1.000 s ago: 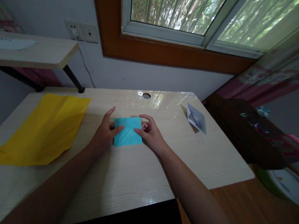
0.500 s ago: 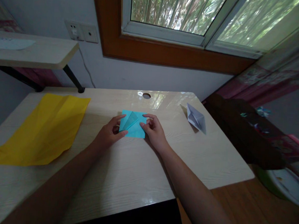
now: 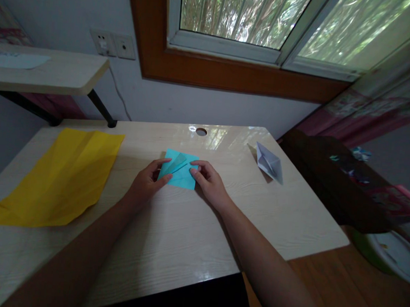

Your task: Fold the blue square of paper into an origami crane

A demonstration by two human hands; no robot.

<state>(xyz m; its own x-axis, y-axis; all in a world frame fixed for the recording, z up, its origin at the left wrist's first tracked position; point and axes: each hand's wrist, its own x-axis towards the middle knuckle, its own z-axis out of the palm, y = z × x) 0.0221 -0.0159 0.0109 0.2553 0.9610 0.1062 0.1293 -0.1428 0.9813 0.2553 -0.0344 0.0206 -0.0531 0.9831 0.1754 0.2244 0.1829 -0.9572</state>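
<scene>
A folded sheet of turquoise paper (image 3: 183,179) is held over the middle of the bench (image 3: 193,236), between both hands; whether its underside touches the surface cannot be told. Its left edge is pinched by the fingers of the left hand (image 3: 148,177), with the thumb laid across the near face. Its right edge is pinched between the thumb and fingers of the right hand (image 3: 208,179). By this two-sided grip the sheet is apparently kept steady, and the slanted flap (image 3: 176,163) is left uncovered. Yellow paper (image 3: 57,177) is laid at left and a white folded paper piece (image 3: 269,162) at right, both seemingly clear of the working area.
</scene>
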